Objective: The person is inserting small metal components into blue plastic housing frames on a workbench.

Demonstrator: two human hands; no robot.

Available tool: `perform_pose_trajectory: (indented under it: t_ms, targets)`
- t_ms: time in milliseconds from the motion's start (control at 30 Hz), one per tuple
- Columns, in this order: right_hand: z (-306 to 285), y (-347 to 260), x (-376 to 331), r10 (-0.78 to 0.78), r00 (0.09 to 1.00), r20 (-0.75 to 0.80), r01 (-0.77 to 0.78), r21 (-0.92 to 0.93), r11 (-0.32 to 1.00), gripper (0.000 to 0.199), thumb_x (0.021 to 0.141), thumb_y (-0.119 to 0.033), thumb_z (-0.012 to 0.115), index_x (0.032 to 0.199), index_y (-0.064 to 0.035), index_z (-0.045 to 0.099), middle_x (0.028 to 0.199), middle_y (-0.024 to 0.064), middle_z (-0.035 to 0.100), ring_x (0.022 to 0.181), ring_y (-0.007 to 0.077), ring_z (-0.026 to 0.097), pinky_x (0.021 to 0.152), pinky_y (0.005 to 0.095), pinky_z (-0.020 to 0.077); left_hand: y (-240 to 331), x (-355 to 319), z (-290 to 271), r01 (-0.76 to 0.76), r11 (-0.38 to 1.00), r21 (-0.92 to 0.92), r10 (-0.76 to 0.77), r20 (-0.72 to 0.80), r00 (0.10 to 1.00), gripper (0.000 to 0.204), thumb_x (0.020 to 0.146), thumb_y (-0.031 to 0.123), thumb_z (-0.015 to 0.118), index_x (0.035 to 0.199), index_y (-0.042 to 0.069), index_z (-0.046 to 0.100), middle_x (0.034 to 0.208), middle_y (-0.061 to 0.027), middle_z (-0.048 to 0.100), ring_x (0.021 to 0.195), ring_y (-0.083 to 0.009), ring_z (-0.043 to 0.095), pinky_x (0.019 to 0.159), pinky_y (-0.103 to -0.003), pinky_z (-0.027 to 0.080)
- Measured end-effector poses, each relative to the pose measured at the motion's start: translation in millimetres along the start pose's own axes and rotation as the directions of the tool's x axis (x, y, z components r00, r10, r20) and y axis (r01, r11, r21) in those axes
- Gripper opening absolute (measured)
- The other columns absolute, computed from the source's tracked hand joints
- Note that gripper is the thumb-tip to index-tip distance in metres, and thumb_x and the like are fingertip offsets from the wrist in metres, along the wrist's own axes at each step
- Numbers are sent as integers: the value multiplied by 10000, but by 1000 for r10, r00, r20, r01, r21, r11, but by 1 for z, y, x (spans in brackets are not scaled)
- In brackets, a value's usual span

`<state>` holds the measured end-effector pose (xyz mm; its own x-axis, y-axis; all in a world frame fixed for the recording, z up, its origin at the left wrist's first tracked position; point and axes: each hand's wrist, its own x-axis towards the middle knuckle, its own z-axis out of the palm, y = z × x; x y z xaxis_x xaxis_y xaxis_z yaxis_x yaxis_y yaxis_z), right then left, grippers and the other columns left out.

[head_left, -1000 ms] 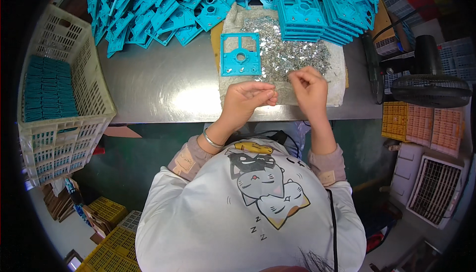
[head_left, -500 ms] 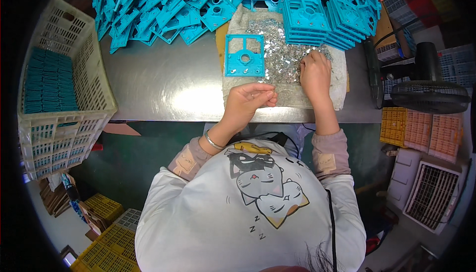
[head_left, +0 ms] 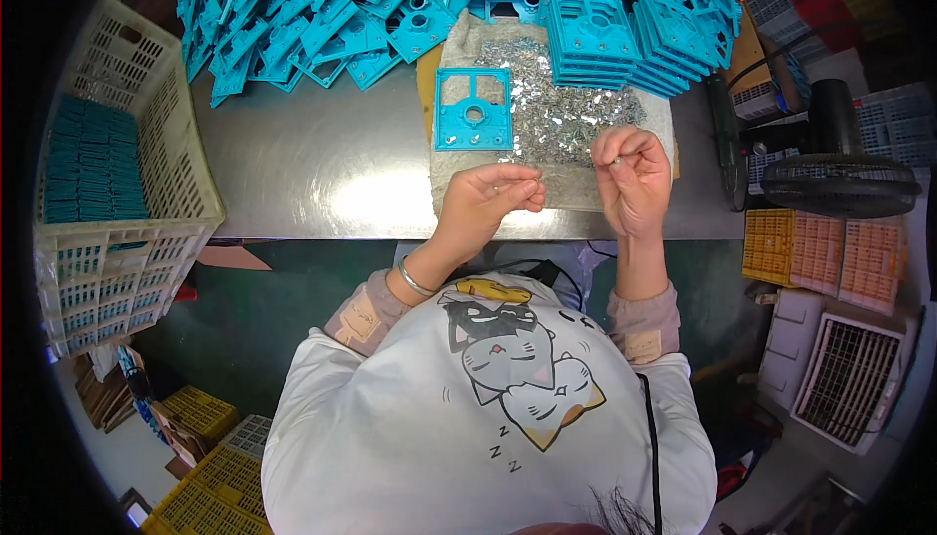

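We see both hands raised just above the near edge of a metal table (head_left: 322,174), over a pale cloth (head_left: 571,188) that lies on it. The left hand (head_left: 488,198) has its fingers curled in, thumb against the fingertips, apparently pinching something tiny; we cannot tell what, too small. The right hand (head_left: 634,179) is also curled shut, thumb and forefinger pressed together on a small silvery piece (head_left: 617,156), barely visible. The two hands are near each other but apart. Just beyond them on the cloth is a heap of small shiny metal parts (head_left: 566,110), loose and spread toward the right. Beside the heap on its left, a single blue plastic frame (head_left: 473,110) lies flat, square, with a round hole in the middle, partly on the cloth. Neither hand touches the frame. At the far side of the table, a big pile of the same blue frames (head_left: 312,18) lies scattered, and on the right a neater stack of frames (head_left: 590,32) is just behind the metal heap. On the left, a white plastic crate (head_left: 146,242) holds rows of blue pieces standing on edge. On the right, off the table, is a black fan (head_left: 839,179), with an orange crate (head_left: 810,257) below it. A bangle (head_left: 415,279) sits on the left wrist.
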<state>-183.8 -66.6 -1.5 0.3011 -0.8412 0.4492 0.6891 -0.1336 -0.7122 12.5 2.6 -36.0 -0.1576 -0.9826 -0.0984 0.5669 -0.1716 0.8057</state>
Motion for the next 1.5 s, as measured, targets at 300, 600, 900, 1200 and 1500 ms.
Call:
perform_pose_trajectory:
  t_ms: [300, 600, 900, 1200, 1500]
  targets:
    - [3, 1, -11, 57, 998, 31, -33, -508, 860, 153, 921, 75, 629, 1066, 66, 675, 1075, 161, 682, 966, 202, 677, 859, 301, 550, 9, -4, 4, -80, 991, 107, 80, 6, 997, 251, 973, 24, 641, 1201, -81, 642, 1056, -169, 722, 967, -202, 711, 890, -337, 602]
    - [18, 14, -23, 354, 918, -181, -391, -251, 885, 122, 946, 51, 626, 1067, 61, 634, 1065, 109, 692, 952, 153, 681, 866, 284, 550, 17, -9, 11, -296, 854, 427, 326, 4, 945, 314, 941, -18, 664, 1245, -61, 595, 1007, -121, 731, 935, -169, 729, 828, -280, 603]
    - [32, 19, -26, 428, 867, -255, -465, -109, 879, 78, 939, 0, 661, 1012, 26, 673, 995, 56, 680, 919, 91, 634, 834, 245, 508, 22, -11, 13, -367, 725, 583, 413, 57, 909, 372, 919, 5, 703, 1267, -36, 576, 959, -101, 746, 891, -153, 742, 761, -264, 595]
    - [35, 20, -31, 573, 777, -261, -564, 117, 818, 120, 950, -51, 675, 1022, 44, 678, 863, 54, 658, 728, 97, 530, 689, 253, 458, 19, -13, 9, -263, 874, 409, 288, 0, 958, 482, 940, -15, 670, 1372, -39, 459, 995, -128, 728, 921, -170, 730, 797, -269, 592]
    - [37, 22, -26, 287, 949, -130, -314, -466, 827, 33, 909, 41, 678, 938, 49, 694, 958, 53, 637, 857, 103, 608, 761, 250, 490, 18, -10, 0, -113, 973, 202, 133, -83, 988, 496, 931, -23, 677, 1369, -46, 447, 987, -125, 714, 884, -161, 719, 794, -271, 594]
